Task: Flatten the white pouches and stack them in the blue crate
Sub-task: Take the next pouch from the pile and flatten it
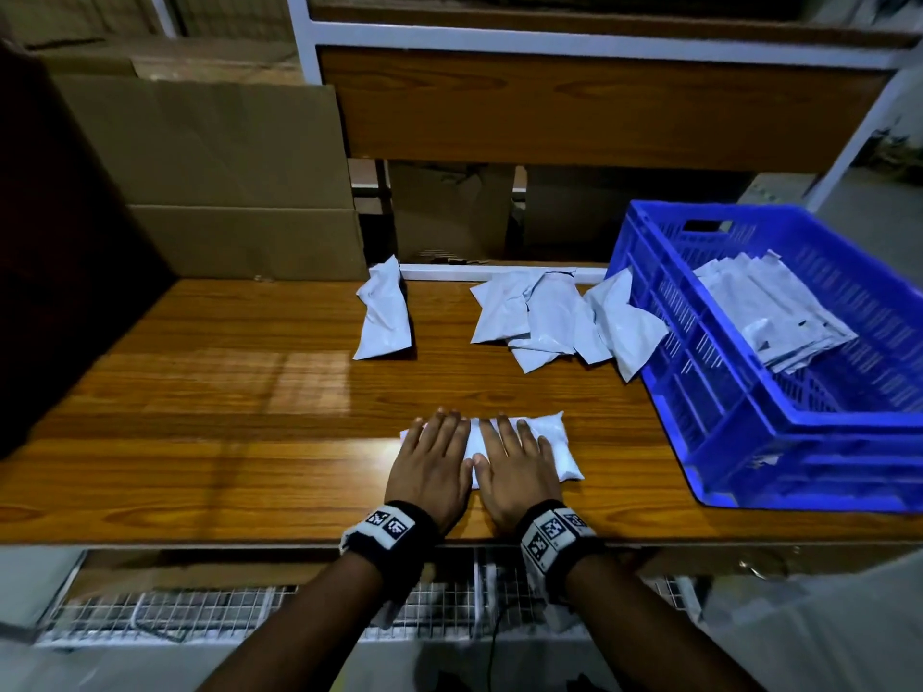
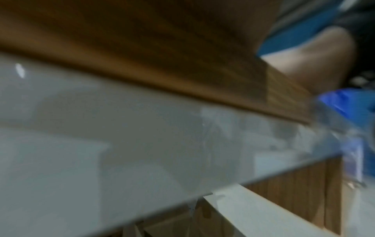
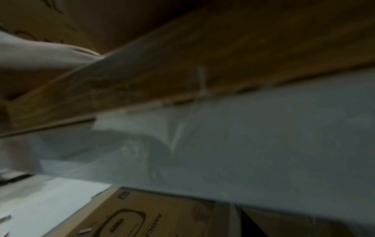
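Note:
A white pouch (image 1: 554,449) lies near the front of the wooden table (image 1: 200,417). My left hand (image 1: 432,459) and right hand (image 1: 514,464) lie flat on it side by side, fingers straight, pressing down. Only its right end and a left corner show past the hands. A single crumpled pouch (image 1: 382,314) lies at mid-table. A loose heap of several pouches (image 1: 559,319) lies against the blue crate (image 1: 739,422) on the right. Inside the crate is a stack of flattened pouches (image 1: 769,312). Both wrist views are blurred and show only the table edge from below.
Flattened cardboard (image 1: 215,177) leans at the back left. A wooden shelf panel (image 1: 574,107) in a white frame rises behind the table. A wire grid (image 1: 200,611) sits below the front edge. A printed cardboard box (image 3: 154,214) lies under the table.

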A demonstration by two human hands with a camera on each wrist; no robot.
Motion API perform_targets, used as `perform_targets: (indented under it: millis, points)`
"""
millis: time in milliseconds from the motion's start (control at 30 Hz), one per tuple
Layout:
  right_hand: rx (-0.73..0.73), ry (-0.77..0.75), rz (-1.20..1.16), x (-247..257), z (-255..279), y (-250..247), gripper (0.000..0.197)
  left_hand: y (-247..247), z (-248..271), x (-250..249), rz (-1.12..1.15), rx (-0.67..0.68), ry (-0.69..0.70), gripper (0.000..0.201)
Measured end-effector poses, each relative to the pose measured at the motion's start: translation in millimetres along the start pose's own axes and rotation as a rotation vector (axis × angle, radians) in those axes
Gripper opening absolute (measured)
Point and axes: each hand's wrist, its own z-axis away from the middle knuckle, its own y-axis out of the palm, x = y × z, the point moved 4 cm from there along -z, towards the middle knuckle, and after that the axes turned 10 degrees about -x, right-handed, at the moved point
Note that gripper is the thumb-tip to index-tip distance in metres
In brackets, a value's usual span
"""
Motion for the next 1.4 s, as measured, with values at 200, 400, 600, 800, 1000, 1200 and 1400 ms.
perform_targets:
  millis: [200, 400, 600, 800, 1000, 1200, 1400]
  points:
    - [0.006, 0.043, 0.043, 4, 13, -3, 0.066, 7, 6, -5, 0.093, 0.006, 0.028, 0.062]
    - [-0.034, 0.035, -0.044, 0, 11, 4, 0.071, 2, 4, -6, 0.184, -0.036, 0.022, 0.062]
    - [0.004, 0.039, -0.164, -20, 11, 3, 0.057, -1, 7, -1, 0.178, -0.021, 0.034, 0.066]
    - [0.004, 0.131, 0.011, -66, 12, -3, 0.058, 2, 9, 2, 0.125, -0.005, 0.039, 0.064]
    - [-0.103, 0.258, 0.022, -69, 9, -22, 0.064, -8, 5, 1, 0.154, -0.027, 0.002, 0.064]
    - [-0.066, -0.103, -0.160, -15, 4, -15, 0.054, -10, 0, -15, 0.105, -0.048, -0.031, 0.052]
    - [-0.149, -0.074, -0.184, -20, 11, 6, 0.065, 2, 0, -16, 0.087, -0.021, -0.038, 0.055]
